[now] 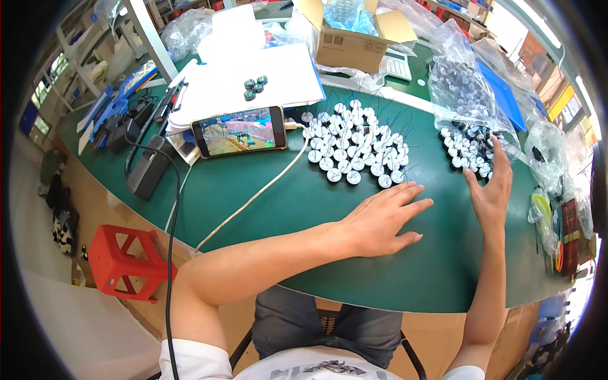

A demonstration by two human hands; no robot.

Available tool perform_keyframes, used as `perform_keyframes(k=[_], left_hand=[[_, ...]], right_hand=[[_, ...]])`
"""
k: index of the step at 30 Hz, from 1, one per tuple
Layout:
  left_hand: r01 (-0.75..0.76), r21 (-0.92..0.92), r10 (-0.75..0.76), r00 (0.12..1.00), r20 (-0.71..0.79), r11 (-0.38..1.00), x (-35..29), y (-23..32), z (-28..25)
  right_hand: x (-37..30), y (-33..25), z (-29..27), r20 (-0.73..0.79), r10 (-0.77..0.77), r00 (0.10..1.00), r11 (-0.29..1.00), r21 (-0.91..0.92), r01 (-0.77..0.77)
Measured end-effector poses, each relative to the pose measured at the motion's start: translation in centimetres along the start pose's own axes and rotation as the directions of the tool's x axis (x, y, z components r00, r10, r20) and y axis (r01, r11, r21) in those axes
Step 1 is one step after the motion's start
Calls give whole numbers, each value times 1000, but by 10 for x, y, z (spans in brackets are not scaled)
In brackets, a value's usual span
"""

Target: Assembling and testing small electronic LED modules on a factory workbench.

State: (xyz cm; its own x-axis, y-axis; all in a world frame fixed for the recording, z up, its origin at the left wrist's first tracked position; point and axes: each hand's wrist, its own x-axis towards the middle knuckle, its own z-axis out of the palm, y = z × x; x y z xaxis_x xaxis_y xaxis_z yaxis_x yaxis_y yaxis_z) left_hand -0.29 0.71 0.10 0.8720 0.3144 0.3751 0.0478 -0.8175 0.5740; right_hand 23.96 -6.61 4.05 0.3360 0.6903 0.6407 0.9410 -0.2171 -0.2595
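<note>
1. Green tabletop (437, 272) curves across the workroom, with a red plastic stool (102, 259) on the floor off its left edge.
2. Spread in a loose cluster near the middle are many white-topped round parts (356, 163), thin dark wires sticking up from them.
3. My left grip (380, 221) is wide, fingers loosely spread, palm down just beside the cluster's near right side; I see nothing in it, and cannot tell whether it touches the tabletop.
4. My right grip (491, 189) is wide too, thumb and forefinger parted at the near right edge of a second, smaller pile of similar parts (457, 152); whether the fingertips touch them I cannot tell.
5. Clear plastic bag (465, 82), holding more such parts, lies just behind that pile.
6. To the left of the cluster, a phone (240, 132) leans on its long side, a white cable (253, 197) plugged into it.
</note>
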Motion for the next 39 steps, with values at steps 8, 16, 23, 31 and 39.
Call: perform_keyframes(k=[8, 16, 23, 31, 39], left_hand=[[-33, -6, 33, 999, 4, 999, -3, 1, -3], [-68, -5, 68, 998, 5, 998, -2, 1, -3], [-62, 24, 61, 997, 52, 998, 1, 0, -4], [-73, 32, 72, 996, 49, 997, -1, 0, -5], [-72, 7, 72, 996, 43, 997, 0, 3, -6]], right_hand=[[0, 0, 6, 7, 29, 1000, 996, 79, -29], [5, 7, -1, -126, -9, 992, 998, -67, 0], [15, 7, -21, -287, 63, 956, 994, 106, -34], [6, -36, -24, 249, 21, 968, 996, 76, -41], [5, -10, 27, 295, 113, 949, 976, -210, -51]])
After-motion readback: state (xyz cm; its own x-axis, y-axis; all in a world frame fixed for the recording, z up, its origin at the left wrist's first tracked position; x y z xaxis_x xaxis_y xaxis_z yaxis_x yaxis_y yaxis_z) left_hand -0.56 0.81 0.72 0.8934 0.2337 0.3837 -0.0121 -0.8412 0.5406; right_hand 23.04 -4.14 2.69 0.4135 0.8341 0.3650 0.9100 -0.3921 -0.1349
